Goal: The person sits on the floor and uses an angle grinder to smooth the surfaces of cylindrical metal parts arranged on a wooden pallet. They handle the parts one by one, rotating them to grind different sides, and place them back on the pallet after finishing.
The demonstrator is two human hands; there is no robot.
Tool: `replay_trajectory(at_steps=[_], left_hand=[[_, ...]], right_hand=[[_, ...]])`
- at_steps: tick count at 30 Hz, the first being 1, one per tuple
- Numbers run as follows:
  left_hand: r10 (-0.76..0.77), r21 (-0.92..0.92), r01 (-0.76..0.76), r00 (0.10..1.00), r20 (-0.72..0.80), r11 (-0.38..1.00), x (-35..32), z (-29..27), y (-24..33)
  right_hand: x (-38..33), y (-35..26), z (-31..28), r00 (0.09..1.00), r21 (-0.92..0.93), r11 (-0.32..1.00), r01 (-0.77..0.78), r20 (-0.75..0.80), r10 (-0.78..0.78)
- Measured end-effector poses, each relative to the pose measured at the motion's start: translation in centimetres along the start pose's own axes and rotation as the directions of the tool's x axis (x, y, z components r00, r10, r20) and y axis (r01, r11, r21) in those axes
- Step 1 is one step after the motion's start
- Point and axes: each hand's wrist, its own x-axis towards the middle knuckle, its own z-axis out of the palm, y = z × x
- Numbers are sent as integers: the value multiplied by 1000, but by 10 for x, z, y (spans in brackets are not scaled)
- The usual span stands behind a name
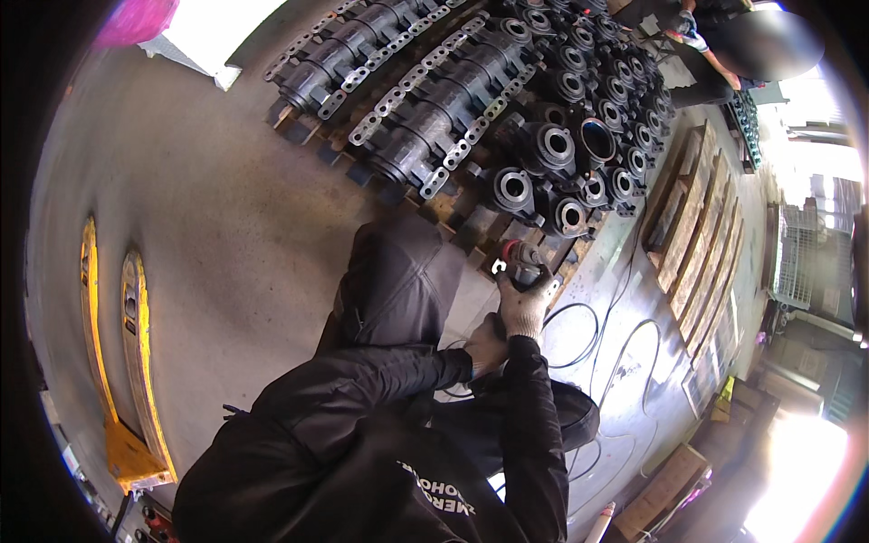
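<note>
My right hand (525,309), in a pale knit glove, is closed around a hand-held power tool (519,254) with a red and grey front end. Just behind it, lower down, my gloved left hand (488,346) curls round the dark rear part of the same tool. Its fingers are partly hidden by the right hand and sleeve. The tool's front end is beside the near edge of a wooden pallet (471,228). Closest to it on the pallet are black ring-shaped metal castings (571,218) with bare bores.
Long black cylindrical housings (444,113) with flanged rails lie on the pallet. Cables (593,339) loop over the floor at right, near an upright-leaning wooden pallet (701,235). Yellow pallet-jack forks (136,335) lie at left. Another person's hand (692,38) is at the far right.
</note>
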Motion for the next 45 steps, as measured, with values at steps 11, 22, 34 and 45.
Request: replay_trajectory(at_steps=[11,22,34,45], left_hand=[[244,467,-379,914,323,799,-8,-17,19],[77,58,-82,993,87,995,3,-8,14],[-40,-12,41,995,94,999,3,-8,20],[454,555,-584,811,369,592,-43,2,-64]], right_hand=[[-8,6,-5,992,59,990,-127,0,128],[6,9,0,994,103,993,-64,-84,73],[15,24,-1,994,116,992,-55,-89,65],[-51,48,5,982,43,981,-188,10,188]])
